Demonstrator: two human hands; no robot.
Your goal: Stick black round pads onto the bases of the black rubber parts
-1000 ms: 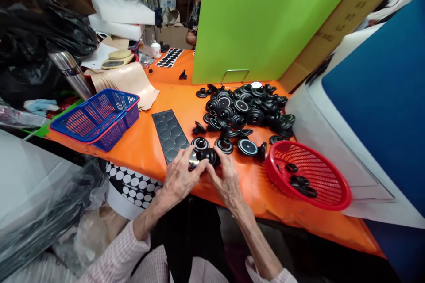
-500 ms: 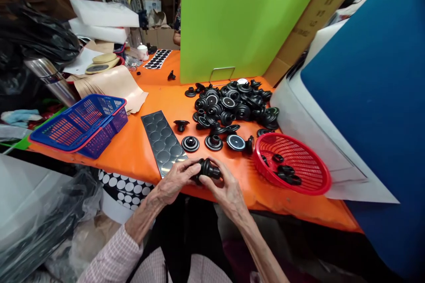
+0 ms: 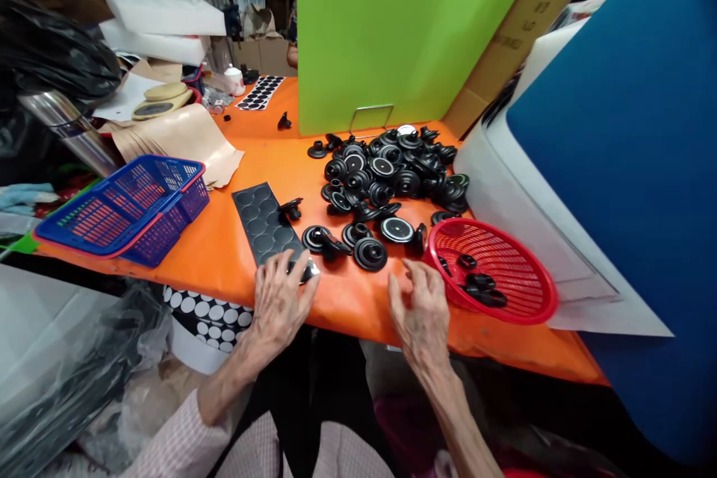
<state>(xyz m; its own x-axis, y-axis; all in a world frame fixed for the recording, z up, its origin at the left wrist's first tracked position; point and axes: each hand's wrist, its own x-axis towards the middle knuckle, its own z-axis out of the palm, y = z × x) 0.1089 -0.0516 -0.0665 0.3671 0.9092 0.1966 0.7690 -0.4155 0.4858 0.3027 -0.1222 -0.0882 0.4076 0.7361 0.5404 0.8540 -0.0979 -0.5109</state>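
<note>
My left hand [image 3: 283,302] rests palm down, fingers spread, on the near end of a dark sheet with rows of round stickers [image 3: 261,220]. My right hand [image 3: 421,306] hovers or rests over the orange tabletop just left of the red basket, its fingers bent and apart, with nothing seen in them. Between and beyond the hands lie several black round flanged pieces, among them one flat side up [image 3: 370,254] and a tilted one [image 3: 334,246]. A small stemmed black piece [image 3: 290,209] leans at the sheet's right edge.
A heap of black flanged pieces [image 3: 386,164] lies before a green panel [image 3: 392,22]. The red basket [image 3: 526,246] holds a few black rings. A blue basket [image 3: 168,231] stands left, near brown paper [image 3: 196,138] and a steel flask [image 3: 67,127]. A blue panel [image 3: 616,164] borders the right.
The black flanged pieces held between both hands have been let go onto the table. My hands have moved apart, the left onto the sticker sheet, the right towards the red basket.
</note>
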